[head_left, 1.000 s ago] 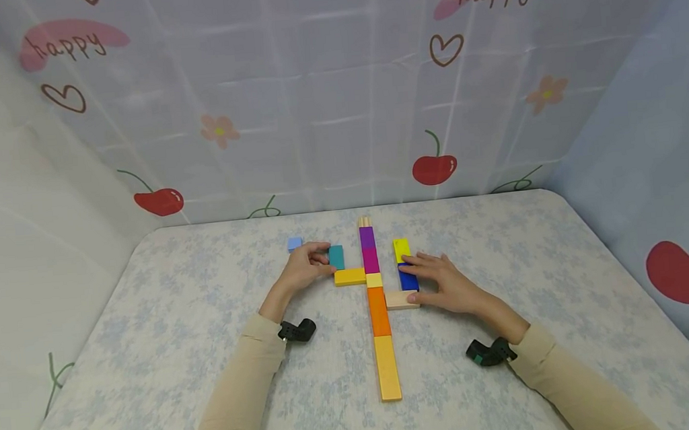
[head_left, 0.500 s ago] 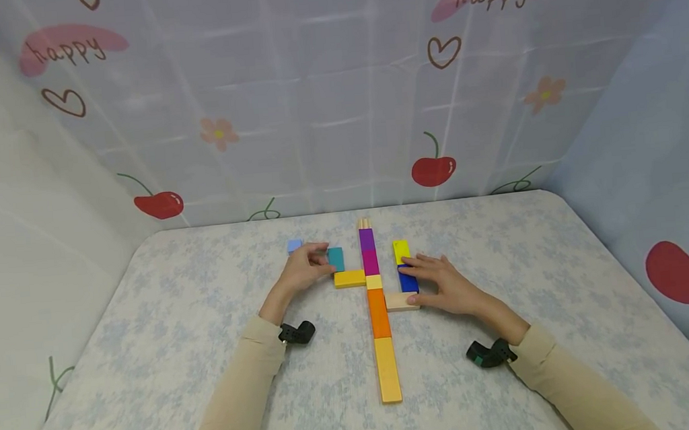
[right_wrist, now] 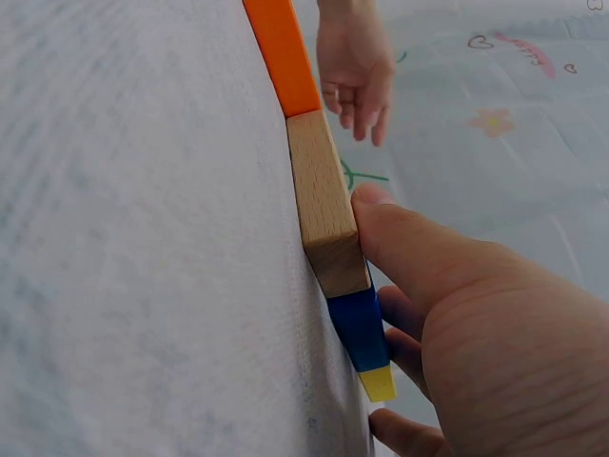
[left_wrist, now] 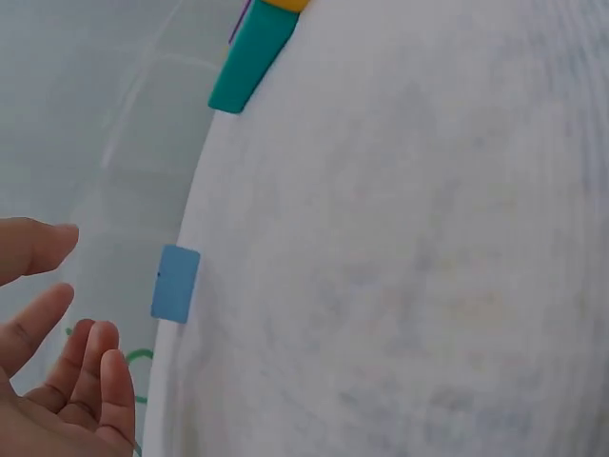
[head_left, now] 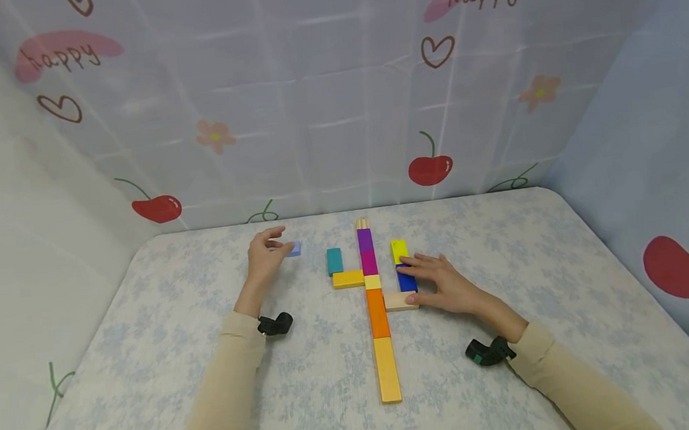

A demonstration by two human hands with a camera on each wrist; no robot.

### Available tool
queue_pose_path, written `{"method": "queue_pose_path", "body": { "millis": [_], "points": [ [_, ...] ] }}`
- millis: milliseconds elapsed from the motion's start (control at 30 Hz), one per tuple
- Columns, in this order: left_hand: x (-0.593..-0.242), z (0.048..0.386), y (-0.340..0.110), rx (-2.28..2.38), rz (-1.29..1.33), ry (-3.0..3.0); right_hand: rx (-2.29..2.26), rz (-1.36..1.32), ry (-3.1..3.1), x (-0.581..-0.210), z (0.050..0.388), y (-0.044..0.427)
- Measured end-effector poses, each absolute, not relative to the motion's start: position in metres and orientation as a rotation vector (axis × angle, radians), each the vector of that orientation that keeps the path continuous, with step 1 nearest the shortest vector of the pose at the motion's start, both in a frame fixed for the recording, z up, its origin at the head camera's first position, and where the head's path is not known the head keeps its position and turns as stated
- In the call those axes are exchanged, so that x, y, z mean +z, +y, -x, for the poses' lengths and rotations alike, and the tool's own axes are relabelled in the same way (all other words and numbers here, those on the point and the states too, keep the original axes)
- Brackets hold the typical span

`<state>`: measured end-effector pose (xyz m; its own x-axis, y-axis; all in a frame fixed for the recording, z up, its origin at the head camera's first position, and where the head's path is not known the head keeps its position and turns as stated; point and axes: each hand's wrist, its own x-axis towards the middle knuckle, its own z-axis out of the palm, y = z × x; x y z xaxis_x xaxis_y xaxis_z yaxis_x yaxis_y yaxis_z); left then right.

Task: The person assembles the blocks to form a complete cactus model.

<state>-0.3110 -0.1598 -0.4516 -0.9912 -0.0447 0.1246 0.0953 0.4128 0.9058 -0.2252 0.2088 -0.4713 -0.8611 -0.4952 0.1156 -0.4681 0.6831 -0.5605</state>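
My left hand [head_left: 265, 258] hovers just left of a small light blue block [head_left: 295, 248], fingers loosely bent. The left wrist view shows a gap between the fingertips and this block [left_wrist: 176, 284]. My right hand [head_left: 444, 285] rests at the right side of the layout with fingers spread. Its thumb touches a plain wooden block [right_wrist: 324, 181], and its other fingers lie over and beside a dark blue block [head_left: 407, 283]. A yellow block [head_left: 398, 248] adjoins the blue one at its far end. A teal block [head_left: 335, 261] stands between the light blue block and the central row.
Down the table's middle runs a row of purple [head_left: 365, 239], magenta [head_left: 368, 263], pale yellow [head_left: 373, 282], orange [head_left: 378, 313] and light orange [head_left: 387, 370] blocks. Thin wooden sticks [head_left: 362, 224] lie at its far end. A golden block [head_left: 348, 279] joins its left side. A curtain [head_left: 312, 109] hangs behind.
My left hand has left the teal block and moved left to beside the light blue block. The right hand stays in place. The head view has shifted slightly.
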Motion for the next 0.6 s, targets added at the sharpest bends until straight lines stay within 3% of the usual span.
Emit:
{"method": "queue_pose_path", "body": {
  "millis": [600],
  "points": [
    [-0.471,0.321,-0.172,-1.658,-0.002,-2.705,-0.936,0.798,2.827,-0.469,0.224,0.208]
  ]
}}
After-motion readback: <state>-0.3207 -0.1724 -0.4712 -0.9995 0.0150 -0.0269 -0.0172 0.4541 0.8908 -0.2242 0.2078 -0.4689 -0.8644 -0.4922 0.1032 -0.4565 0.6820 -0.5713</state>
